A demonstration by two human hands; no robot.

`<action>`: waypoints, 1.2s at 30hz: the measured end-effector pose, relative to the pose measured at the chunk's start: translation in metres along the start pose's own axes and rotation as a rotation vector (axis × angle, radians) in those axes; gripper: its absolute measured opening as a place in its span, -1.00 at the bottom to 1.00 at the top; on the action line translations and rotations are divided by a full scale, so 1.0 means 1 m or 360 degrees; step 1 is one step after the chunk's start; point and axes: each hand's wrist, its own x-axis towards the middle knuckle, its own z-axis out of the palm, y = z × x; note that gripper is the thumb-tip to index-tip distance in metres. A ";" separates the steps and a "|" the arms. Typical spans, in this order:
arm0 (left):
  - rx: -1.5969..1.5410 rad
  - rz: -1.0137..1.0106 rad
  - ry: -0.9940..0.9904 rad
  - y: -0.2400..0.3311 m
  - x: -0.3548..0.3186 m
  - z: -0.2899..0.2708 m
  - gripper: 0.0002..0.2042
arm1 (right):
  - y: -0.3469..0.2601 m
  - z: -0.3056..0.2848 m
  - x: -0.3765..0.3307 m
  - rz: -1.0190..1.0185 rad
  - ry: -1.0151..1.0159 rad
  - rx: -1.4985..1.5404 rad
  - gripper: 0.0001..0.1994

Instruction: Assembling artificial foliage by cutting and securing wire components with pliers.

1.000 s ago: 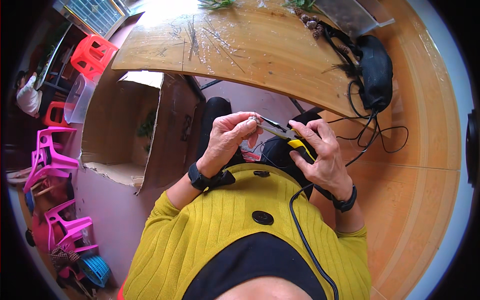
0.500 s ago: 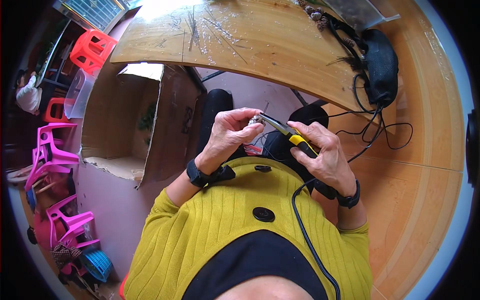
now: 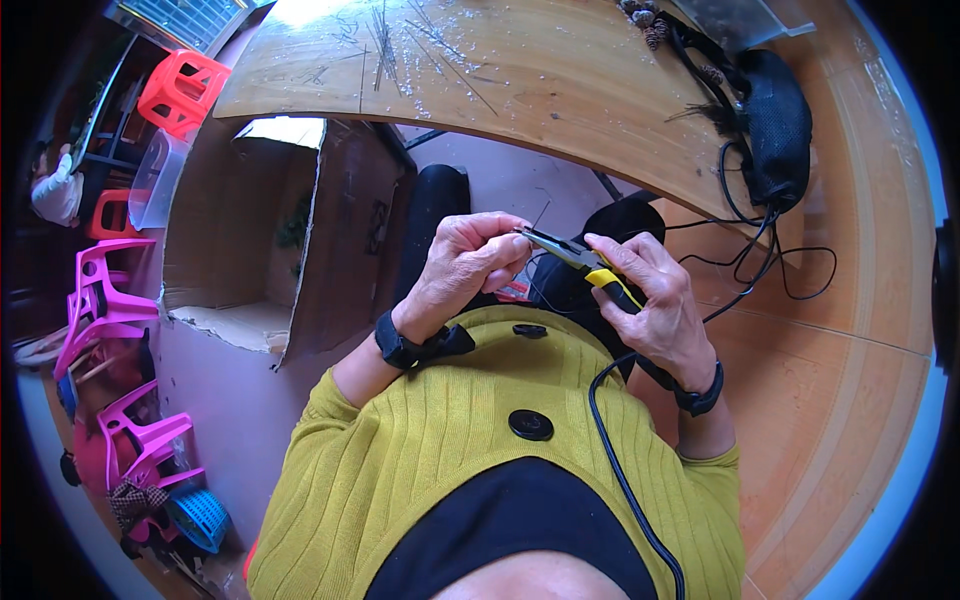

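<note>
My right hand (image 3: 655,295) is closed around the yellow-and-black handles of a pair of pliers (image 3: 608,280). Its metal jaws point left and meet the fingertips of my left hand (image 3: 475,258). That hand is pinched on a small, pale, knobbly thing that looks like a pine cone, now mostly hidden behind the fingers. A thin wire (image 3: 543,213) sticks up just beyond the plier jaws. Both hands are held above my lap, in front of the table edge.
Thin wires (image 3: 383,50) and white flecks lie on the wooden table (image 3: 560,90). Pine cones (image 3: 655,35) and a black mesh bag (image 3: 780,130) with cables are at the right. An open cardboard box (image 3: 345,240) stands left, past it pink stools (image 3: 105,300) and a blue basket (image 3: 200,515).
The left fingers have closed further over the pale knobbly thing, covering it. The pliers have shifted slightly down and right. The wire now leans more to the right.
</note>
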 end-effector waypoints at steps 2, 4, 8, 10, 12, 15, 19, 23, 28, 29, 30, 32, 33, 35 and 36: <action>0.0007 -0.0013 0.0007 0.001 0.000 0.000 -0.85 | 0.001 0.001 -0.001 -0.0013 0.0001 -0.0029 -0.45; 0.0011 -0.0025 0.0010 0.000 0.000 0.001 -0.85 | -0.002 0.002 -0.004 0.0019 -0.0015 -0.0035 -0.45; 0.0092 0.0022 0.0138 -0.002 -0.001 0.003 -0.85 | -0.012 0.006 -0.009 0.0087 -0.0011 -0.0063 -0.44; 0.0254 0.0131 0.0218 -0.003 -0.001 0.004 -0.85 | -0.015 0.009 -0.011 0.0112 -0.0006 -0.0076 -0.44; 0.0335 0.0183 0.0254 -0.004 -0.001 0.006 -0.84 | -0.017 0.012 -0.014 0.0137 0.0008 -0.0064 -0.45; 0.0288 0.0167 0.0319 -0.003 0.000 0.010 -0.86 | -0.020 0.015 -0.014 0.0169 0.0008 -0.0006 -0.45; 0.0148 0.0126 0.0287 -0.001 0.000 0.009 -0.86 | -0.022 0.014 -0.013 0.0184 -0.0006 0.0030 -0.45; 0.0139 0.0108 0.0252 -0.001 0.000 0.006 -0.86 | -0.022 0.008 -0.011 0.0154 -0.0016 -0.0138 -0.44; 0.0172 0.0206 0.0316 -0.002 0.003 0.008 -0.85 | -0.027 0.008 -0.010 0.0171 -0.0019 -0.0159 -0.43; 0.0205 0.0232 0.0341 -0.002 0.003 0.009 -0.86 | -0.029 0.008 -0.010 0.0176 -0.0005 -0.0144 -0.43; 0.0237 0.0257 0.0366 -0.002 0.004 0.009 -0.86 | -0.029 0.009 -0.009 0.0177 -0.0005 -0.0144 -0.43; 0.0270 0.0282 0.0392 -0.003 0.004 0.009 -0.86 | -0.030 0.011 -0.006 0.0188 0.0003 -0.0122 -0.44; 0.0272 0.0292 0.0390 -0.002 0.004 0.009 -0.86 | -0.030 0.012 -0.005 0.0193 0.0006 -0.0111 -0.44; 0.0277 0.0312 0.0388 -0.002 0.004 0.009 -0.86 | -0.031 0.012 -0.005 0.0206 -0.0003 -0.0103 -0.44; 0.0276 0.0312 0.0389 -0.001 0.004 0.008 -0.86 | -0.032 0.012 -0.005 0.0220 -0.0010 -0.0097 -0.45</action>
